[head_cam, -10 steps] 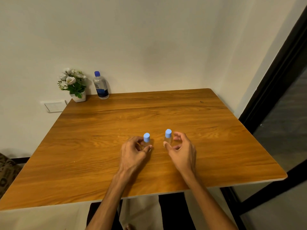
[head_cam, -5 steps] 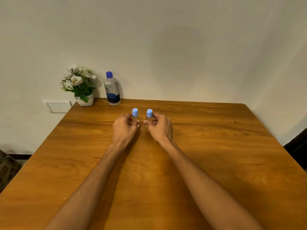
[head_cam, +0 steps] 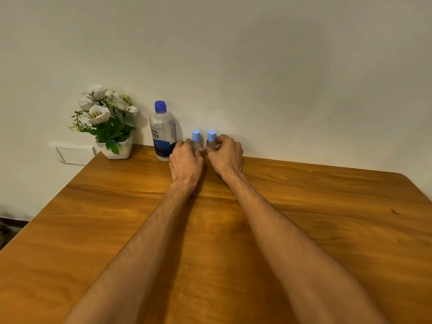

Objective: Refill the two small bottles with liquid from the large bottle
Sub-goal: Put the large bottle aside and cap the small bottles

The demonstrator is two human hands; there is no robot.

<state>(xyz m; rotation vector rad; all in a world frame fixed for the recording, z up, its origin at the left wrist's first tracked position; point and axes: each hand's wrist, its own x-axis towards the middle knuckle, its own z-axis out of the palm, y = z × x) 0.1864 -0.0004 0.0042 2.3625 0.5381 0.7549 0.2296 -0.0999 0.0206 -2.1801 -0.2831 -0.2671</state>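
Note:
Two small clear bottles with light blue caps stand side by side at the far edge of the wooden table (head_cam: 304, 230), close to the wall. My left hand (head_cam: 185, 161) grips the left small bottle (head_cam: 196, 140) and my right hand (head_cam: 225, 155) grips the right small bottle (head_cam: 211, 139); their lower parts are hidden by my fingers. The large clear bottle (head_cam: 163, 132), with a dark blue cap and blue label, stands upright just left of my left hand, almost touching it.
A white pot of white flowers (head_cam: 107, 125) sits at the table's far left corner beside the large bottle. A white wall plate (head_cam: 73, 154) is on the wall below table level. The wall runs right behind the bottles.
Both hands have slid the two small bottles away from me across the table, from its near middle to the far edge beside the large bottle. The bottles now stand closer together.

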